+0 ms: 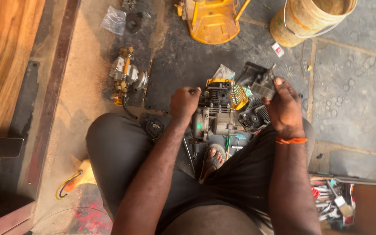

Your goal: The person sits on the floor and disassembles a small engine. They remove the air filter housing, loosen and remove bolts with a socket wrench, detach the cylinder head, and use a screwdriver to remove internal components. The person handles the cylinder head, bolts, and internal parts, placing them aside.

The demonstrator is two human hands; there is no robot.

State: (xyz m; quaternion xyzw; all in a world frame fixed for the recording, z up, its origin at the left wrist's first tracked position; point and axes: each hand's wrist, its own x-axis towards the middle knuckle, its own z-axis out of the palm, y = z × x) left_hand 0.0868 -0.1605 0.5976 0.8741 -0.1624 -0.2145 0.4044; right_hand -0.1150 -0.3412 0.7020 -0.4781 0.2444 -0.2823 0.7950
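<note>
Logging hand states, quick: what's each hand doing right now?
Left hand: closed, gripping the top of the small grey metal engine.
Right hand: closed; what it holds cannot be told.

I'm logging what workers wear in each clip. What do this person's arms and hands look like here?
Both arms are bare to above the elbows, with no sleeves in view and no gloves. The left hand has nothing on it or its wrist. The right hand has an orange thread band tied round the wrist. No watch or rings show.

Left hand (184, 103) fisted, right hand (284, 106) half-curled, forearms extended.
</note>
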